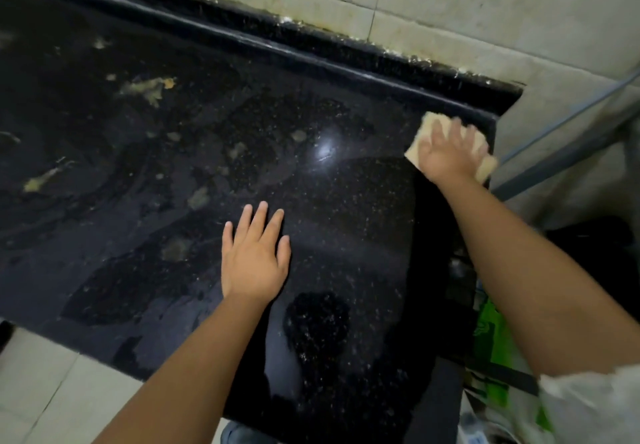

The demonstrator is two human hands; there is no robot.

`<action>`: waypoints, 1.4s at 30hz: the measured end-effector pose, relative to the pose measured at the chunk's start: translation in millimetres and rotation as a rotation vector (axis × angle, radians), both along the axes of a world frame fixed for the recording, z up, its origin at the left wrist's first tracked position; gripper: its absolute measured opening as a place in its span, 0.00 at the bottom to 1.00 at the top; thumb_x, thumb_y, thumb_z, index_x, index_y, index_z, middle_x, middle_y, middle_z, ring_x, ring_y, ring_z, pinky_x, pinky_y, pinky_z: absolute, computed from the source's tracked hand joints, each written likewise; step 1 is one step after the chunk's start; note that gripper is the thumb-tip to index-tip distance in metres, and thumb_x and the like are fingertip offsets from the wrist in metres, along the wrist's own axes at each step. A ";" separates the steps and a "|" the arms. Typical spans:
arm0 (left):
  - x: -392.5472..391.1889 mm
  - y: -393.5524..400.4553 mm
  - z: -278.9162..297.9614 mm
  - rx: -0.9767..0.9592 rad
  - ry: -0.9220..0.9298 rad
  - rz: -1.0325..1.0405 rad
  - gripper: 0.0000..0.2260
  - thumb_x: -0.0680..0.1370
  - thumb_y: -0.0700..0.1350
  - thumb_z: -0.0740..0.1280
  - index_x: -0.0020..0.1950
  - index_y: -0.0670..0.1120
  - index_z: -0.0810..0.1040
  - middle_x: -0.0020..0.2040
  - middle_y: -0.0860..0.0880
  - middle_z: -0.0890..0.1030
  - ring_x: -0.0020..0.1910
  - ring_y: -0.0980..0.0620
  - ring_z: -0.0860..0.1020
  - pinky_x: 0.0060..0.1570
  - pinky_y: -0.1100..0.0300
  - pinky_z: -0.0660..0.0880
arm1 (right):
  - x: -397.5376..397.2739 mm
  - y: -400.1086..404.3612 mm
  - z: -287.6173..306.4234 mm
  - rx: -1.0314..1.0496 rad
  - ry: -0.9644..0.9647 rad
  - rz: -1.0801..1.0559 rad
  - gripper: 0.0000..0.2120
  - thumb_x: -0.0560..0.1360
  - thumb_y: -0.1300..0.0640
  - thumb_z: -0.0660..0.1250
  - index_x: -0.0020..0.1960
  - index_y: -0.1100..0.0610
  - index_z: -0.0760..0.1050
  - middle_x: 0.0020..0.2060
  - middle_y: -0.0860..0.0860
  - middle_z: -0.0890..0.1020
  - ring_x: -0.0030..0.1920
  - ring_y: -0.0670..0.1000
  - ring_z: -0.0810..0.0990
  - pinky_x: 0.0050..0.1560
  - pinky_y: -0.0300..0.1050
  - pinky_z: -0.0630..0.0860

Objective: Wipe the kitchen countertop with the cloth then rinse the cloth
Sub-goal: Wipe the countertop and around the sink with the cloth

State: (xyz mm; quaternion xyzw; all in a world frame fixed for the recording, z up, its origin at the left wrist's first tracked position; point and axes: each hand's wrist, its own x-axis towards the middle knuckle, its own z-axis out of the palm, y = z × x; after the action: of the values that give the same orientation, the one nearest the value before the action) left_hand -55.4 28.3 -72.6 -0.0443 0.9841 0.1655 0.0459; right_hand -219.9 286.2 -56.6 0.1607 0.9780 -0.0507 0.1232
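The black speckled countertop [173, 114] fills most of the view, wet in patches and dotted with yellowish food scraps at the left and middle. A folded beige cloth [424, 130] lies at the far right corner of the counter, next to the raised back lip. My right hand [448, 154] presses flat on the cloth with fingers spread, blurred by motion, covering most of it. My left hand [254, 256] rests flat and open on the counter near the middle, holding nothing.
A stained tiled wall [450, 4] runs behind the counter's raised back lip [277, 42]. Past the counter's right edge are a grey pipe [568, 114] and a green-and-white bag [491, 336] below. Pale floor tiles [41, 384] show at the lower left.
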 end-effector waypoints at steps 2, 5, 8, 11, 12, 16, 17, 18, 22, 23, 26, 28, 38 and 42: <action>-1.4 -1.2 -2.7 0.002 -0.016 0.013 0.23 0.79 0.53 0.47 0.73 0.49 0.59 0.76 0.49 0.56 0.75 0.50 0.49 0.72 0.52 0.42 | -16.0 -33.4 0.6 -0.024 -0.019 0.136 0.23 0.81 0.46 0.43 0.75 0.45 0.47 0.76 0.47 0.43 0.76 0.54 0.40 0.68 0.69 0.39; -1.9 -0.1 -4.3 -0.003 -0.025 0.001 0.28 0.75 0.56 0.43 0.72 0.49 0.62 0.75 0.48 0.58 0.75 0.49 0.51 0.72 0.51 0.44 | -5.3 -90.7 -5.6 -0.079 -0.020 0.363 0.23 0.81 0.46 0.44 0.75 0.44 0.48 0.76 0.46 0.44 0.75 0.54 0.39 0.67 0.73 0.40; -1.8 1.8 -6.8 -0.017 -0.014 -0.001 0.31 0.73 0.57 0.42 0.70 0.47 0.67 0.73 0.45 0.64 0.73 0.45 0.57 0.71 0.47 0.49 | 50.0 -126.7 -14.4 -0.126 -0.023 0.575 0.23 0.80 0.46 0.45 0.75 0.43 0.48 0.76 0.46 0.45 0.75 0.57 0.38 0.67 0.72 0.39; -1.3 2.6 -6.2 -0.038 -0.030 -0.007 0.29 0.74 0.56 0.43 0.69 0.46 0.69 0.71 0.44 0.66 0.72 0.44 0.60 0.70 0.44 0.53 | 113.4 -100.9 -14.7 -0.068 -0.013 0.600 0.25 0.78 0.43 0.44 0.74 0.43 0.54 0.76 0.48 0.50 0.74 0.58 0.43 0.67 0.70 0.47; -2.0 2.2 -5.5 -0.038 -0.042 -0.007 0.30 0.74 0.56 0.43 0.69 0.46 0.68 0.72 0.45 0.66 0.73 0.44 0.59 0.70 0.45 0.52 | 123.2 -81.7 -14.4 -0.023 -0.008 0.508 0.27 0.76 0.41 0.41 0.74 0.44 0.55 0.76 0.49 0.52 0.74 0.59 0.44 0.67 0.69 0.49; -4.8 -1.0 -5.5 -0.030 -0.030 0.006 0.28 0.75 0.54 0.46 0.67 0.45 0.71 0.70 0.43 0.69 0.71 0.43 0.62 0.69 0.44 0.54 | 91.5 -10.0 -10.2 -0.044 -0.055 0.048 0.26 0.79 0.43 0.41 0.75 0.46 0.50 0.76 0.49 0.46 0.75 0.58 0.40 0.70 0.66 0.43; -4.3 -0.6 -6.1 -0.035 -0.029 0.000 0.26 0.75 0.54 0.47 0.66 0.45 0.73 0.68 0.43 0.70 0.70 0.42 0.65 0.68 0.43 0.57 | 74.6 -0.3 -6.8 -0.052 -0.030 -0.023 0.24 0.80 0.45 0.45 0.75 0.46 0.50 0.76 0.49 0.46 0.75 0.58 0.40 0.70 0.67 0.42; -3.3 0.4 -6.7 -0.045 -0.025 -0.007 0.25 0.75 0.53 0.49 0.65 0.44 0.74 0.67 0.42 0.72 0.69 0.41 0.67 0.67 0.42 0.59 | 56.3 6.4 -6.7 -0.050 -0.006 -0.071 0.24 0.80 0.46 0.46 0.76 0.47 0.50 0.76 0.49 0.46 0.75 0.58 0.41 0.70 0.67 0.42; -7.4 0.2 -4.6 -0.067 0.017 0.008 0.23 0.75 0.51 0.51 0.64 0.44 0.75 0.65 0.42 0.74 0.67 0.40 0.69 0.64 0.40 0.62 | -28.8 -10.7 -0.3 -0.042 0.014 -0.215 0.25 0.80 0.44 0.44 0.76 0.48 0.47 0.76 0.50 0.44 0.75 0.61 0.39 0.69 0.69 0.41; -9.1 -1.6 -5.0 -0.067 0.030 0.017 0.23 0.75 0.51 0.51 0.64 0.44 0.75 0.66 0.42 0.74 0.67 0.40 0.69 0.64 0.40 0.62 | -44.1 -24.0 0.5 -0.051 0.003 -0.230 0.25 0.80 0.44 0.43 0.76 0.48 0.46 0.76 0.51 0.43 0.75 0.61 0.39 0.69 0.70 0.41; -6.3 -2.2 -9.2 -0.068 0.037 0.011 0.23 0.75 0.51 0.51 0.64 0.43 0.74 0.66 0.41 0.73 0.67 0.40 0.68 0.64 0.40 0.61 | -64.8 -65.1 -5.3 -0.060 -0.042 -0.173 0.26 0.80 0.44 0.42 0.76 0.48 0.43 0.76 0.52 0.41 0.74 0.62 0.37 0.67 0.71 0.39; -3.6 -1.3 -11.5 -0.066 0.031 0.005 0.23 0.75 0.51 0.51 0.64 0.43 0.74 0.66 0.41 0.73 0.67 0.39 0.68 0.64 0.40 0.61 | -65.2 -90.6 -11.6 -0.063 -0.043 -0.054 0.26 0.80 0.44 0.43 0.76 0.48 0.43 0.76 0.52 0.40 0.74 0.62 0.37 0.67 0.71 0.38; -2.2 0.8 -13.3 -0.052 0.021 0.037 0.27 0.75 0.54 0.47 0.66 0.43 0.72 0.69 0.41 0.69 0.71 0.41 0.63 0.68 0.43 0.55 | 6.1 -47.5 -22.6 -0.015 0.108 0.217 0.24 0.78 0.44 0.49 0.72 0.49 0.59 0.74 0.54 0.59 0.73 0.59 0.56 0.71 0.61 0.54; -3.9 4.1 -12.0 -0.067 0.044 0.021 0.25 0.75 0.52 0.50 0.64 0.42 0.74 0.67 0.40 0.72 0.68 0.39 0.66 0.65 0.40 0.59 | 19.7 19.0 -11.1 -0.018 0.067 -0.161 0.25 0.80 0.46 0.46 0.75 0.50 0.53 0.76 0.53 0.52 0.75 0.59 0.49 0.71 0.63 0.47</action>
State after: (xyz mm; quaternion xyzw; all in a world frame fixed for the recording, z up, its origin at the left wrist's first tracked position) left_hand -59.3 32.3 -84.7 -0.0524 0.9894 0.1340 0.0211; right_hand -200.3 305.2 -67.7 0.2360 0.9649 -0.0748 0.0874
